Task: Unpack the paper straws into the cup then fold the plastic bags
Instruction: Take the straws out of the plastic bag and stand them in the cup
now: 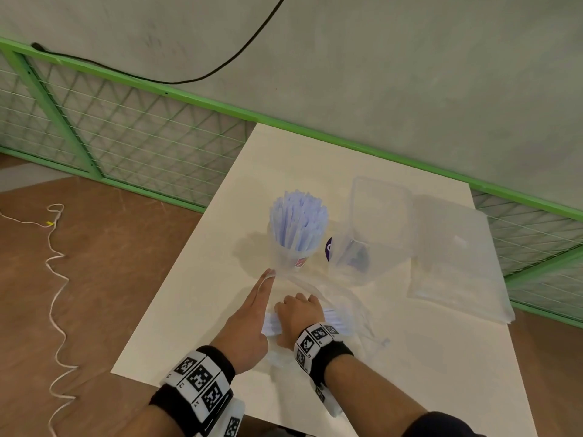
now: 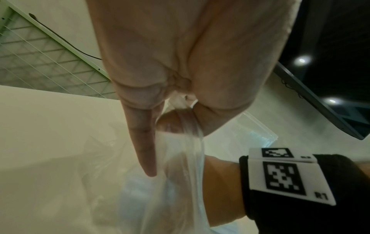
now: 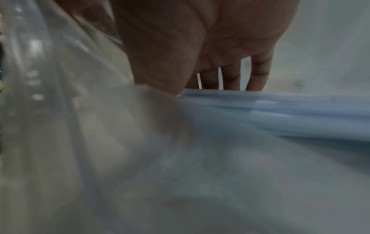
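A clear cup (image 1: 291, 257) packed with pale blue paper straws (image 1: 298, 222) stands mid-table. Just in front of it lies a clear plastic bag (image 1: 340, 298) that holds another bundle of straws (image 1: 336, 320). My left hand (image 1: 263, 288) reaches forward and pinches the bag's edge between thumb and fingers, lifting the film (image 2: 186, 152). My right hand (image 1: 298, 310) is curled over the bundle; in the right wrist view its thumb and fingers (image 3: 258, 74) wrap the straws (image 3: 280, 114), with bag film (image 3: 96, 126) to the left.
A clear plastic box (image 1: 378, 216) with a purple sticker (image 1: 328, 249) stands right of the cup. A flat stack of clear bags (image 1: 457, 263) lies at the table's right edge. A green mesh fence (image 1: 126, 137) runs behind the white table (image 1: 202, 294). A white cord (image 1: 53, 279) trails on the floor.
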Available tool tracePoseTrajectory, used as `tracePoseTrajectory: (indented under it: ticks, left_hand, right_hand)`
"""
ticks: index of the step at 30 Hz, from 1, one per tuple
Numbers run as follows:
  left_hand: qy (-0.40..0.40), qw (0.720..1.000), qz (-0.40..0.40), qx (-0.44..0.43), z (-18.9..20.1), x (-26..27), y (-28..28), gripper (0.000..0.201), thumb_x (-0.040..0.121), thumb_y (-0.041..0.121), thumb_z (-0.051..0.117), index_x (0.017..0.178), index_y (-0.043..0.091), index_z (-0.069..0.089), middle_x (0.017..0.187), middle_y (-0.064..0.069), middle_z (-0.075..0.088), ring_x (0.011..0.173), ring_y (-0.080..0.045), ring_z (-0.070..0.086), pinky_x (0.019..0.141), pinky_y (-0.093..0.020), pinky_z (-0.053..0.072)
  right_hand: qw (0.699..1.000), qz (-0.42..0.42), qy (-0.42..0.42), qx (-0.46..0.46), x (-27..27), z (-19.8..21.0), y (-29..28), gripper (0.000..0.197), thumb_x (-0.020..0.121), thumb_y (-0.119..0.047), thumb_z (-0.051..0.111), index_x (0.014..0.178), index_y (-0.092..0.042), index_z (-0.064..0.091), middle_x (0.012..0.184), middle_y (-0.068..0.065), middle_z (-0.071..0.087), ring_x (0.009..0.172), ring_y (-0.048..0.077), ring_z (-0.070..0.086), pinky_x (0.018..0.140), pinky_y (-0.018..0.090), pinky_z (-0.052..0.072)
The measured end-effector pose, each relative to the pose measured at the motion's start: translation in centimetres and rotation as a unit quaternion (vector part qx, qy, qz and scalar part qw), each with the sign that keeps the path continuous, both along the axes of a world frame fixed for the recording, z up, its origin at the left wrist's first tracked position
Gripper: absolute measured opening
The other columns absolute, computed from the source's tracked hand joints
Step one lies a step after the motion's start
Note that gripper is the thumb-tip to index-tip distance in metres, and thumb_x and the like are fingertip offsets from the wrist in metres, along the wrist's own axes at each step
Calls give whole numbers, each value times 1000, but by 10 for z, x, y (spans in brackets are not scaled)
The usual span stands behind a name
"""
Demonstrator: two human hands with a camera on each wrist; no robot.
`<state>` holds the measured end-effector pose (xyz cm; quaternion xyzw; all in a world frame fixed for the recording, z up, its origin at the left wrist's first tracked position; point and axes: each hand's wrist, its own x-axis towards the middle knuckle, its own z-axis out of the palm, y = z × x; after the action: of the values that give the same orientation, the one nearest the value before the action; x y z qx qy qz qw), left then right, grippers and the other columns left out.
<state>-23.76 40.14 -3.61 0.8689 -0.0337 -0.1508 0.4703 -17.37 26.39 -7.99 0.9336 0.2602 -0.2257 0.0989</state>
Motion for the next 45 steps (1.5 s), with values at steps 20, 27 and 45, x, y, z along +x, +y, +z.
tracePoseTrajectory:
  ticks: [20, 27, 45]
  left_hand:
    - [-16, 1000, 5, 11, -1, 5, 8, 110, 66, -19, 37, 153, 35, -4, 158, 26, -7, 146, 2, 9, 113, -30, 35]
    - [-12, 1000, -10, 6, 1, 11, 5, 110, 66, -18, 38, 154, 32, -6, 159, 24, -10, 147, 2, 5, 116, -30, 31]
    - [14, 1000, -20, 4, 8, 11, 1, 109, 69, -16, 41, 153, 37, -6, 157, 28, -10, 145, -9, 22, 114, -29, 33]
  right_hand:
    - [958, -64, -18, 280, -20, 46, -35, 23, 92, -46, 52, 95, -23, 54, 86, 2, 67, 82, 28, 62, 70, 33, 39]
    - [679, -349, 102, 637, -34, 79, -50, 11, 77, -3, 80, 74, -3, 69, 86, 7, 74, 91, 17, 71, 81, 26, 53]
    - [688, -397, 32, 606, -44, 64, -51, 28, 77, -25, 77, 66, -8, 58, 63, 6, 58, 61, 17, 56, 65, 35, 49]
